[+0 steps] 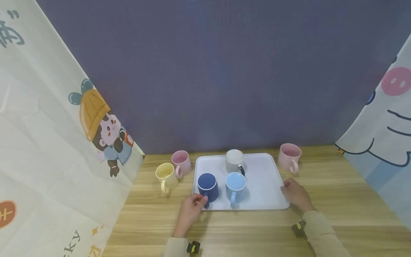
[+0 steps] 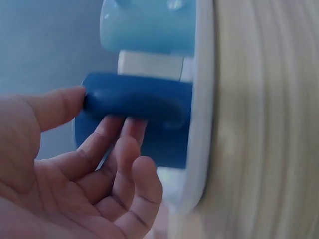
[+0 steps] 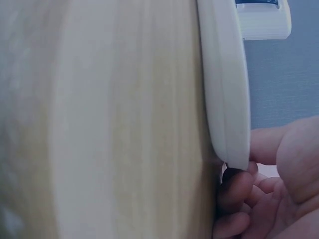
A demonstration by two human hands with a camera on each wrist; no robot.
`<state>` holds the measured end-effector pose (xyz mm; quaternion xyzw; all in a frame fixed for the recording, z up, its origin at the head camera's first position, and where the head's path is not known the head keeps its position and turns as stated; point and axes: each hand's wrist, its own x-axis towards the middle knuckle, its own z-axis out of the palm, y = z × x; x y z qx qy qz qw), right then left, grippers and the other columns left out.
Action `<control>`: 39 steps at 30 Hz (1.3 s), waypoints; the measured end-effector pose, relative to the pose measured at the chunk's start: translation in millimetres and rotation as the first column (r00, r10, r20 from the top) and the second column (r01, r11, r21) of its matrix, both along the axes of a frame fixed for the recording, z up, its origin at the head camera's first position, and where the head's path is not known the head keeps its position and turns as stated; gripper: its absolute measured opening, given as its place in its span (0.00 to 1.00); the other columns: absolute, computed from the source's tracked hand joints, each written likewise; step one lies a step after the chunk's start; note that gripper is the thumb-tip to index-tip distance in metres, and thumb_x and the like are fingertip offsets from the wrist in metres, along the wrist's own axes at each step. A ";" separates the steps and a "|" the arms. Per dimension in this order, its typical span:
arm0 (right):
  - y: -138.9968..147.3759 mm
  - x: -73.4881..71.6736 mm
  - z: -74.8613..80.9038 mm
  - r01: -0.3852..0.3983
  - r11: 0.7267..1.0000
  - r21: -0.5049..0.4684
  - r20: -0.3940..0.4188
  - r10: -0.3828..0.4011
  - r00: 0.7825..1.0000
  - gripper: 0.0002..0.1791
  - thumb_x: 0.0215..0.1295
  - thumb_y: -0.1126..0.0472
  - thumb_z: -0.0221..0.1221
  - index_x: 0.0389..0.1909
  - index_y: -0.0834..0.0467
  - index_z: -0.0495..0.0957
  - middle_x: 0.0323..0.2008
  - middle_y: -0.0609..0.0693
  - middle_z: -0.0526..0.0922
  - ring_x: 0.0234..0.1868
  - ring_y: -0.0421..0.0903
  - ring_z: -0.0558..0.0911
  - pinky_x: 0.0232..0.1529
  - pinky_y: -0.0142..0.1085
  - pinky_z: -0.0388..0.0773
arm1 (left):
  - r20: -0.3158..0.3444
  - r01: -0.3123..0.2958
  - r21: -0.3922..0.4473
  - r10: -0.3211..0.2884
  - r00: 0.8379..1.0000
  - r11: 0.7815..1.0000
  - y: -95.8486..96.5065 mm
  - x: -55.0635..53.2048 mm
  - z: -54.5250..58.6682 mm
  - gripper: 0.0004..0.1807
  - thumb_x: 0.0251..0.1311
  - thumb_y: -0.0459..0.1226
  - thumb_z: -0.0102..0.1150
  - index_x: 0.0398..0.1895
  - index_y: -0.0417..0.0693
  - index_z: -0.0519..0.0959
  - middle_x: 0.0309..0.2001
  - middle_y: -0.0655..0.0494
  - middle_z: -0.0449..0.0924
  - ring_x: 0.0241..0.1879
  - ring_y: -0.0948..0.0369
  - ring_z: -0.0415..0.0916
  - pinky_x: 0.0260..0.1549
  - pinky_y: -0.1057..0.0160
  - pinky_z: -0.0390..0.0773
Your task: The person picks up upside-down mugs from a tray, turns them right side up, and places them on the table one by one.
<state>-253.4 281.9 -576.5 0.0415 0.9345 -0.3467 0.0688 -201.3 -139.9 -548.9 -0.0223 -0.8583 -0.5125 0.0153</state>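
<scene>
A dark blue mug [image 1: 208, 189] stands on the white tray [image 1: 263, 185] at its front left. My left hand [image 1: 191, 210] pinches this mug's handle between thumb and fingers, as the left wrist view shows with the handle [image 2: 134, 99] close up. Beside it on the tray is a light blue mug [image 1: 236, 187], its handle facing me. Behind that stands a white mug [image 1: 233, 162] with a black handle. At the tray's right edge my right hand [image 1: 296, 194] grips the rim [image 3: 232, 99], thumb above and fingers curled below.
Left of the tray, a yellow mug [image 1: 167, 176] and a pink mug [image 1: 182, 163] stand on the wooden table [image 1: 244, 232]. Another pink mug [image 1: 289, 157] is past the tray's back right corner. A dark panel [image 1: 224, 71] closes off the back, with printed sheets [image 1: 48, 107] at the sides.
</scene>
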 end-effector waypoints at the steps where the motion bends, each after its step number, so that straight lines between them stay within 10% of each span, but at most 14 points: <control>1: -0.3 0.0 0.6 0.000 1.000 0.000 0.001 0.000 1.000 0.25 0.76 0.54 0.47 0.58 0.73 0.69 0.55 0.75 0.78 0.49 0.67 0.81 0.48 0.59 0.77 | -0.001 0.009 0.022 -0.009 1.000 1.000 2.6 0.3 -1.0 0.16 0.68 0.43 0.64 0.38 0.36 0.84 0.32 0.48 0.86 0.28 0.64 0.77 0.27 0.69 0.76; 11: -0.7 -0.1 0.0 0.000 1.000 0.000 0.009 0.000 1.000 0.25 0.76 0.54 0.48 0.59 0.72 0.69 0.55 0.74 0.78 0.49 0.67 0.81 0.48 0.60 0.77 | 0.059 0.012 0.204 -0.025 0.998 0.979 15.5 3.7 2.8 0.15 0.72 0.37 0.58 0.37 0.30 0.83 0.32 0.41 0.87 0.34 0.61 0.79 0.33 0.71 0.73; 22: -0.1 0.7 -1.6 0.012 1.000 -0.001 0.015 -0.012 1.000 0.25 0.76 0.53 0.48 0.58 0.71 0.70 0.52 0.72 0.80 0.46 0.62 0.82 0.45 0.55 0.78 | 0.215 -0.018 0.371 -0.067 0.974 0.929 23.0 7.5 6.3 0.21 0.80 0.42 0.45 0.44 0.27 0.76 0.30 0.52 0.80 0.14 0.67 0.67 0.14 0.70 0.69; 39: 0.0 1.3 1.6 0.019 1.000 -0.015 0.020 -0.019 1.000 0.26 0.77 0.52 0.47 0.59 0.72 0.69 0.52 0.72 0.80 0.47 0.62 0.82 0.45 0.54 0.78 | 0.288 -0.071 0.408 -0.055 0.956 0.910 28.2 0.6 8.2 0.20 0.82 0.45 0.36 0.33 0.42 0.68 0.23 0.60 0.64 0.15 0.67 0.63 0.15 0.71 0.66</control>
